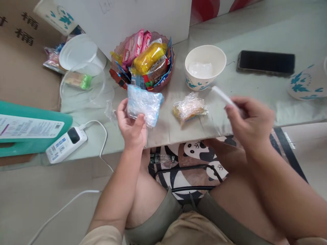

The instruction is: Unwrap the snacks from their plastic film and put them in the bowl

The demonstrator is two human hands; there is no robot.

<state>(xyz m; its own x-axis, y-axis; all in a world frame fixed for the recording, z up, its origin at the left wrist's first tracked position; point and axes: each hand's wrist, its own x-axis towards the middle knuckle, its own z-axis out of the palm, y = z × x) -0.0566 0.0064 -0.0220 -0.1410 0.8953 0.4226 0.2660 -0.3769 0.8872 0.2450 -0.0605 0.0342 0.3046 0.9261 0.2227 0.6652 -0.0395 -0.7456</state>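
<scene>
My left hand (133, 122) grips a blue packet (144, 103) wrapped in clear, shiny plastic film, thumb on top. Between the fingers of my right hand (249, 117) is a slim white stick (224, 96), its free end pointing to the upper left; what kind of stick I cannot tell. On the table between my hands lies a yellowish snack packet (190, 108) wrapped in crinkled clear film. Just behind it stands a white paper bowl (204, 78) with a blue leaf print and a clear or whitish wrapped thing inside.
A pink glass bowl (170, 73) holds several snack packets. A phone (266, 63) and another paper bowl (309, 83) are at right. Left are plastic tubs (79, 51), a green jug (30, 126) and a white power strip (66, 144) with its cable. A white box (143, 17) stands behind.
</scene>
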